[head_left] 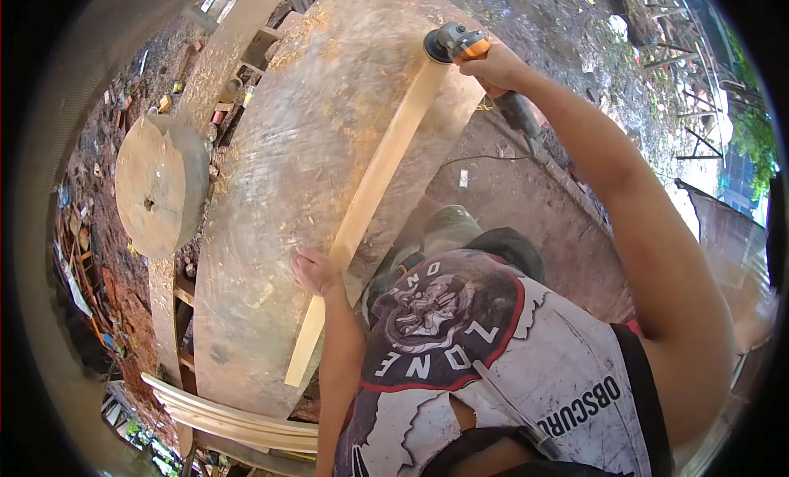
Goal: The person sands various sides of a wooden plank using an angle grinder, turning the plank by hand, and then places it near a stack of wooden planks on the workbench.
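A long, pale wooden strip point(386, 161) lies diagonally across a dusty worktable board point(271, 173). My right hand point(493, 66) is wrapped around an orange and grey angle grinder point(468, 43). The grinder's dark round disc point(436, 46) rests at the strip's far end. Nearer my body, my left hand point(316, 271) lies over the strip and grips it, fingers over its left side. Part of the strip under that hand is hidden, and its near end shows beyond my wrist.
A thick round wood slab point(152, 185) with a central hole stands left of the table. Several curved wooden strips point(230, 419) are stacked at the near left. A power cord point(485, 157) trails on the right. Shavings and debris litter the ground.
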`<state>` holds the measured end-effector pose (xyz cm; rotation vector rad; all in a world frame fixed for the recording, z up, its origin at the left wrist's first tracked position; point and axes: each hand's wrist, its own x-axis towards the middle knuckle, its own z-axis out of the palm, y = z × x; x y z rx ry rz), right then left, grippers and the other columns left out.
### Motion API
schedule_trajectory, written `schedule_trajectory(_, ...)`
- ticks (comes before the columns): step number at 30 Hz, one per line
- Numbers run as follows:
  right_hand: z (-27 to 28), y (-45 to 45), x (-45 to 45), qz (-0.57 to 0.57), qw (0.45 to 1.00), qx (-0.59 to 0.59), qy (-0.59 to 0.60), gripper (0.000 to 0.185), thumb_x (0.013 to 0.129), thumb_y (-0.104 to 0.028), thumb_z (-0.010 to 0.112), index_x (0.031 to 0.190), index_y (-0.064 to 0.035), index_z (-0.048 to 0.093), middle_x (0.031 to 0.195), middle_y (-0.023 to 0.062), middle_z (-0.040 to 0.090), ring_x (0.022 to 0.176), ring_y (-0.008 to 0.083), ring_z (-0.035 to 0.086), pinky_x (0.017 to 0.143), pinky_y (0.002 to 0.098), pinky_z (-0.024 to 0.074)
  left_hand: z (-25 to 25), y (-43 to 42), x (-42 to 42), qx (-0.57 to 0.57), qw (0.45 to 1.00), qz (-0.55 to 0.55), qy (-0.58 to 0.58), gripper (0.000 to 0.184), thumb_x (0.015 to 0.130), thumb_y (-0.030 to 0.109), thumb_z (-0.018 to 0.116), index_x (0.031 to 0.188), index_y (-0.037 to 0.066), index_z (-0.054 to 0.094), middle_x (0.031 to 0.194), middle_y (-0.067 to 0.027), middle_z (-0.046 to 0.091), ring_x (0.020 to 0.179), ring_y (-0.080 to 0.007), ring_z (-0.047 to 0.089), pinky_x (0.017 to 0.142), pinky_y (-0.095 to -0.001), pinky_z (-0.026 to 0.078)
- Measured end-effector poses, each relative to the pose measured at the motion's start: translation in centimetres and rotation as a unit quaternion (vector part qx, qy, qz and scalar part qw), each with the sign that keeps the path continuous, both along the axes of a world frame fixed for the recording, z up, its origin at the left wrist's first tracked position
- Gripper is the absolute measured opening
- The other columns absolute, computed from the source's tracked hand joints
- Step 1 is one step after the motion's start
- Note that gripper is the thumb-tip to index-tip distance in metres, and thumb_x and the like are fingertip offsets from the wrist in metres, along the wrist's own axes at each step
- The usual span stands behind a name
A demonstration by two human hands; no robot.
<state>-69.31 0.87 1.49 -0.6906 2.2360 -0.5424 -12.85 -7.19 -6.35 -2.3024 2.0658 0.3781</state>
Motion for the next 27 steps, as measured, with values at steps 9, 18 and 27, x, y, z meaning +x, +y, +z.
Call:
schedule_trajectory(9,5.4,0.9,12.8,0.15,0.987,0.065,0.006,0.041,0.077,-0.029,0.075,0.11,-0.0051,0.07,0.092,0.0161,0.073,0.086,0.0278,0.071,0.08,0.0405,0.0554,0.0,0.2,-0.3,-0.044,0.999,0.014,0.013,0.053,0.105,0.042,0.039,0.101,0.001,0.072,0.113,-0.0165,0.067,0.112,-0.0365,0.059,0.098,-0.0511,0.039)
schedule_trajectory(18,3.3,-0.4,1.6,0.028,0.994,0.104,-0.014,0.052,0.075,-0.044,0.079,0.107,-0.004,0.073,0.09,0.0118,0.074,0.086,0.0251,0.072,0.078,0.0382,0.0549,0.3,0.3,-0.2,-0.041,0.999,0.006,-0.008,0.05,0.104,0.039,0.04,0.094,0.0,0.07,0.107,-0.0174,0.067,0.105,-0.0391,0.06,0.095,-0.0531,0.041)
schedule_trajectory(27,1.9,-0.1,8.7,0.002,0.998,0.036,-0.044,0.041,0.077,-0.033,0.081,0.111,-0.0105,0.075,0.084,0.0028,0.068,0.073,0.0159,0.064,0.068,0.0338,0.0523,-1.2,-0.1,0.5,-0.089,0.995,-0.029,-0.014,0.043,0.101,0.034,0.047,0.084,0.002,0.07,0.105,-0.0163,0.068,0.102,-0.0379,0.062,0.088,-0.0533,0.046)
